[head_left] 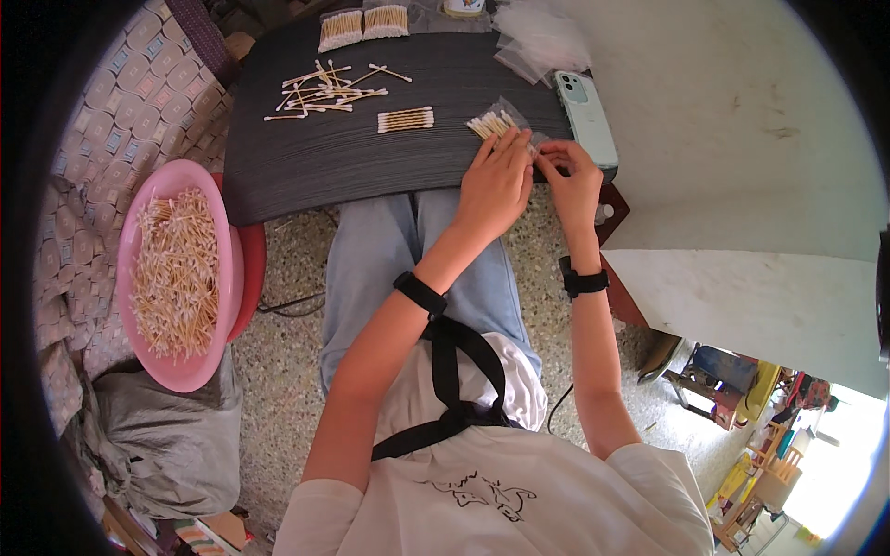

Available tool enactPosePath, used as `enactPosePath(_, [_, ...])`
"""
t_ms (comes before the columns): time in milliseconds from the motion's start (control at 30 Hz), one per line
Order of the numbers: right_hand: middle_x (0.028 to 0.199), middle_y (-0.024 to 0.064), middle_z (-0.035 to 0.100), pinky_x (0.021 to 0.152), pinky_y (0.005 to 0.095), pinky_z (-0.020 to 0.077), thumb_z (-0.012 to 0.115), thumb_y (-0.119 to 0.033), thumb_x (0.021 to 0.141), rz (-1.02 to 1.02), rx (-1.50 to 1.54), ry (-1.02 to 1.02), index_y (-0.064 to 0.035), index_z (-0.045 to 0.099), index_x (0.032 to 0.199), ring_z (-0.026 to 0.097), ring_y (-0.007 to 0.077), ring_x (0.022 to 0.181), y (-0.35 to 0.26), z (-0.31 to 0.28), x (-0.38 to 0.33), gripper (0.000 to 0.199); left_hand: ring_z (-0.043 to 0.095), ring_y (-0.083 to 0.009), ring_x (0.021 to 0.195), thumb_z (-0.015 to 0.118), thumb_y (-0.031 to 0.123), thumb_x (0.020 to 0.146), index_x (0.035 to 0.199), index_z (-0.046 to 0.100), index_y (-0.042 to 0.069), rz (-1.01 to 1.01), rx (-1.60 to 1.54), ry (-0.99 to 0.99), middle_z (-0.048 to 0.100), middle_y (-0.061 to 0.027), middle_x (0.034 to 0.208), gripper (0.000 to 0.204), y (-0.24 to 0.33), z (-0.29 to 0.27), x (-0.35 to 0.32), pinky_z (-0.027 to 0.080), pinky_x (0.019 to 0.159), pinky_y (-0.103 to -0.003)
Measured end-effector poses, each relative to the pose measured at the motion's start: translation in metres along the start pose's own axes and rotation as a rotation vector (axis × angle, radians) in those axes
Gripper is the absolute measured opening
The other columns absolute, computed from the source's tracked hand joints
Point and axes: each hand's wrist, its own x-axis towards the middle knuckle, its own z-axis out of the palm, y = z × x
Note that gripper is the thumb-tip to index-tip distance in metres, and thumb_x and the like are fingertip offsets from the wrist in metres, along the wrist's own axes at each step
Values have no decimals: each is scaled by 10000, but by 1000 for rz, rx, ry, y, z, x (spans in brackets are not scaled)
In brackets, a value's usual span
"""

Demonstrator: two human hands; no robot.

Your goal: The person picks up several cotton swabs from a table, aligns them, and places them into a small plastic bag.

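Observation:
Near the right end of the black table, both hands are on a small clear plastic bag (pixel 513 111) with cotton swabs (pixel 489 123) in it. My left hand (pixel 496 185) covers the bag's near part, its fingers close together and holding it down. With thumb and fingertips, my right hand (pixel 570 181) pinches the bag's right edge. A neat row of cotton swabs (pixel 405 120) lies to the left of the bag. Farther left is a loose, crossed heap of cotton swabs (pixel 324 93). The fingers hide part of the bag.
A pink basin (pixel 236 269) full of loose swabs stands left of the table (pixel 278 176). Filled swab bags (pixel 363 28) lie along the far edge. Empty clear bags (pixel 542 37) are piled at the far right, beside a pale green phone (pixel 589 120). A wall (pixel 723 139) rises on the right.

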Motion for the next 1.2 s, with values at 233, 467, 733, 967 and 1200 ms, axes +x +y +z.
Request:
enactPosePath(233, [755, 53, 631, 560, 247, 432, 709, -7, 753, -29, -36, -220, 17, 644, 920, 535, 106, 619, 4, -13, 26, 180, 496, -318, 1209, 491, 116, 916, 1236, 491, -41, 4, -36, -9, 563, -175, 1239, 357, -4, 0, -1, 355, 1049, -433])
enactPosePath(467, [678, 70, 613, 545, 262, 428, 718, -32, 744, -145, -183, -363, 16, 634, 839, 528, 121, 576, 7, -16, 46, 136, 500, -324, 1206, 495, 107, 911, 1243, 479, -45, 15, -55, -13, 570, -182, 1221, 366, -3, -1, 1, 354, 1050, -433])
enactPosePath(733, [780, 77, 616, 572, 269, 429, 685, -13, 759, -127, -123, -260, -7, 669, 923, 515, 142, 610, 2, -6, 32, 164, 484, -322, 1226, 498, 115, 915, 1095, 535, -24, 33, -12, -17, 553, -182, 1254, 231, -5, -1, 0, 326, 1069, -443])
enactPosePath(967, [822, 94, 628, 595, 284, 449, 643, 5, 794, -73, -79, -281, -13, 687, 979, 537, 160, 628, 6, -6, 35, 192, 471, -329, 1236, 506, 159, 927, 1117, 513, -26, 18, -30, -23, 545, -201, 1250, 265, -4, -1, 0, 329, 1067, -438])
enactPosePath(1200, [819, 109, 651, 641, 274, 488, 646, -17, 807, -56, -79, -166, 1, 684, 948, 617, 169, 679, 13, -7, 29, 147, 470, -317, 1203, 526, 202, 917, 1191, 501, -26, -37, 0, 20, 554, -165, 1207, 357, 5, -2, 5, 349, 1034, -437])
